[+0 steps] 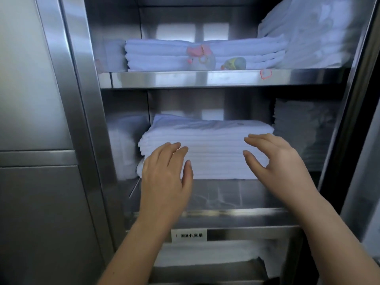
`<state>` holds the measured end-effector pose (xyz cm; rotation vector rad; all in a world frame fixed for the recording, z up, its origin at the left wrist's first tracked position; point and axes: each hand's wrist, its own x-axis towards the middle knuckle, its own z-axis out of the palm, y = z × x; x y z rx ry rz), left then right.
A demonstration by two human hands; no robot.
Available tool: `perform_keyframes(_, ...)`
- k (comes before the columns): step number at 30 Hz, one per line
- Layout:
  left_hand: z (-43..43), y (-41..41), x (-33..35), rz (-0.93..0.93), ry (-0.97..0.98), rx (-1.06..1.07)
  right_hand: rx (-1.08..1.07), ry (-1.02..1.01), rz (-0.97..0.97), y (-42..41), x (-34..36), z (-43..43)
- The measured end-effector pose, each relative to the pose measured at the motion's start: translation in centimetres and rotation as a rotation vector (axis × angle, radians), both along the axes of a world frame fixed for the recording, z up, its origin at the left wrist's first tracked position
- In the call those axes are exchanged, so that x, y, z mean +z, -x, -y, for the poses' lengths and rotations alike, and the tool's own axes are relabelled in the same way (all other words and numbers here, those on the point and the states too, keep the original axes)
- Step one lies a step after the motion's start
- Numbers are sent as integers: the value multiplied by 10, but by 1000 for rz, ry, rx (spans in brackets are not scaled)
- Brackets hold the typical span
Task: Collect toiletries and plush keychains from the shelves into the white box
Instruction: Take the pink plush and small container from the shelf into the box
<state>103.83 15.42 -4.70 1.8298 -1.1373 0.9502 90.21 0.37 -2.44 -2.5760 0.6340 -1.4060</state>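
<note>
- Inside a steel cabinet (78,112), at the middle shelf (226,195): both hands held before a towel stack (207,140).
- Left hand (164,171) spread flat at the stack's lower left front, fingers straight and close together, thumb set apart; touching the cloth or just short of it, impossible to tell.
- Right hand (285,161) at the stack's right front, fingers loosely bent and parted from the thumb, gripping nothing.
- One level above, on the upper shelf (164,79) and well apart from both hands: white plush (202,58) with pink trim, set against folded upper towels (160,54).
- Just to its right, green plush (235,63), small, yellow-green and grey, also against those towels.
- Pink tag (265,74) over the upper shelf's front edge, right of the green plush.
- Folded white linen (306,128) piled at the right of the middle shelf, with more of the same at the right of the upper shelf.
- Label (189,235) with printed characters on the edge below the middle shelf; more white cloth beneath.
</note>
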Motion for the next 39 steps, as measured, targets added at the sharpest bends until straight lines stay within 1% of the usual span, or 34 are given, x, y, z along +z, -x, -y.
perform_keyframes(4, 34, -27, 34, 105, 32, -12, 13, 64, 75, -22, 25, 37)
perform_keyframes(8, 71, -49, 75, 129, 96, -35, 57, 150, 141, -39, 60, 73)
perform_keyframes(12, 102, -69, 112, 195, 139, -47, 85, 231, 181, -52, 96, 101)
perform_keyframes(16, 124, -85, 144, 121, 153, -97, 128, 313, 207, -65, 127, 120)
perform_keyframes(19, 137, -95, 161, 127, 154, -97, 154, 346, 181, -76, 147, 134)
perform_keyframes(23, 151, -103, 183, 147, 153, -156, 225, 309, 79, -91, 170, 157)
perform_keyframes(26, 162, -112, 202, 147, 87, -214, 299, 278, 3, -101, 185, 174)
perform_keyframes(29, 172, -125, 221, 148, 8, -223, 325, 121, -126, -108, 195, 194)
perform_keyframes(31, 179, -136, 230, 109, -52, -222, 361, 39, -186, -112, 200, 205)
perform_keyframes(34, 189, -152, 241, 13, -133, -201, 477, 24, -190, -114, 206, 210)
perform_keyframes(39, 200, -173, 253, -30, -223, -180, 583, -58, -223, -120, 208, 213)
